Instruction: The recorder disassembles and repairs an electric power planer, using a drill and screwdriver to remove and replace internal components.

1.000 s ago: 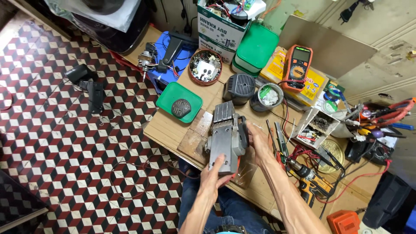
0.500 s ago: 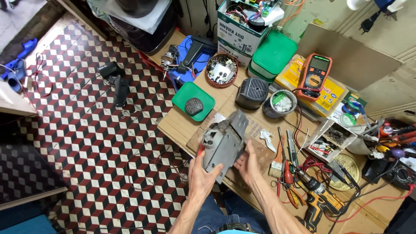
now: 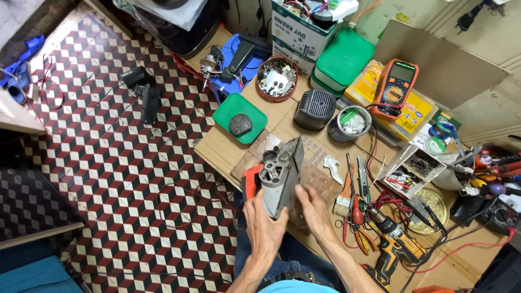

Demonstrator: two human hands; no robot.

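A grey metal power-tool housing (image 3: 282, 174) with an orange part at its left side is tilted up on edge over the workbench (image 3: 217, 149). My left hand (image 3: 264, 225) grips it from below and behind. My right hand (image 3: 313, 209) presses on its right side with fingers spread along the casing. The housing's open end with round bearing seats faces up toward the camera. Under it lies a worn cardboard sheet (image 3: 315, 163).
On the bench: a green lid (image 3: 239, 118) with a black disc, a black vented cover (image 3: 314, 109), a metal tin (image 3: 350, 122), a round tray of parts (image 3: 277, 79), an orange multimeter (image 3: 395, 88), a brush (image 3: 343, 196), pliers, a yellow drill (image 3: 395, 248). Patterned tile floor lies to the left.
The housing has been turned up on its edge, its open end now facing the camera. Both hands shifted lower on it. The camera has moved closer and leftward.
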